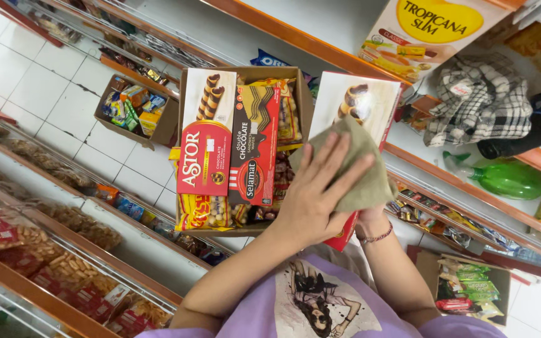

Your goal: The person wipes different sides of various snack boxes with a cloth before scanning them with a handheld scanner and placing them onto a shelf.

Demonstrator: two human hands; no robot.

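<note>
- Fingers point(339, 159) of the left hand point(311, 200) are spread and flat, pressing an olive-green cloth point(361, 166) onto the face of a red-and-white snack box point(361, 103); the flat spread looks meant to keep the cloth in full contact with the panel
- Right hand point(370, 222) sits under the box's lower end, mostly hidden by cloth and box; a beaded bracelet point(377, 238) shows at the wrist. Finger state: cannot tell. It appears to bear the box from below so the left hand can push against it
- Box is held in the air, tilted, between the torso and a shelf point(421, 159), just right of an open carton point(245, 72)
- Carton holds more snack boxes standing on end, packed side by side, faces up to the camera
- Second small carton point(133, 109) rests on the tiled floor point(32, 87), well apart from the hands
- On the shelf: green spray bottle point(508, 178), lying on its side, and a checked garment point(480, 100)
- Lower left: racks of bagged snacks point(39, 244)
</note>
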